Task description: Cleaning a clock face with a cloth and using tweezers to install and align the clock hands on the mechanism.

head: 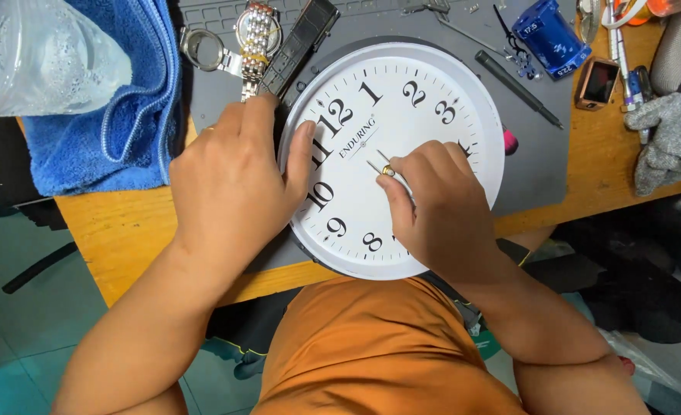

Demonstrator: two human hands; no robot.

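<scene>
A round white wall clock (425, 92) with black numerals lies face up on a grey mat (536, 165) at the front of a wooden table. My left hand (233, 180) presses on the clock's left rim, fingers spread over the edge near the numerals. My right hand (436, 207) rests on the dial's lower right, thumb and forefinger pinched around the small brass centre hub (387, 170), where thin clock hands (374, 163) stick out.
A blue towel (117, 115) and a clear plastic bag (37, 58) lie at the left. Metal watches (256, 38), a black strap (300, 42), a black screwdriver (517, 88), a blue container (549, 37) and grey gloves (667, 127) ring the clock.
</scene>
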